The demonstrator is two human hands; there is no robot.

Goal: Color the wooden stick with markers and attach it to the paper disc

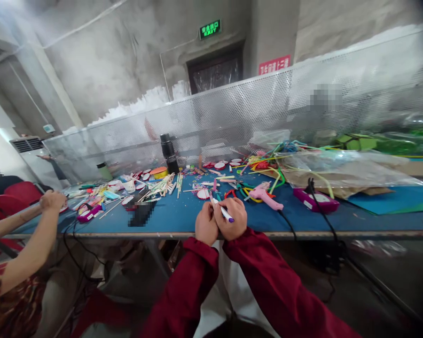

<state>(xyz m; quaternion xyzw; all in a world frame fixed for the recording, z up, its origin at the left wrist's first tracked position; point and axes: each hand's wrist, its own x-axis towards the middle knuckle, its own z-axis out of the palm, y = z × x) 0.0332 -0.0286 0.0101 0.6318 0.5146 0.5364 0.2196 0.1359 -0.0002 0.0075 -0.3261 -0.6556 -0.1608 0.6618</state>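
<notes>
My two hands are together at the table's front edge. In my right hand [233, 218] is a white marker pen [226, 213] with a purple end; it slants up and to the left between the hands. My left hand [207, 223] is closed against the right one, its fingers curled, and what it holds is hidden. Just beyond the fingertips lie a round white piece with a red rim [203, 194] and a small pinkish stick [215, 184]. A pink glue gun [266, 195] rests to the right of my right hand.
The blue table [178, 218] carries scattered craft sticks [164, 184], a black bottle [168, 154], a purple box with a cable [316, 201] and plastic-wrapped sheets [341, 171]. A perforated metal screen [225, 112] stands behind. At left, a co-worker's hands [52, 201] are over the table.
</notes>
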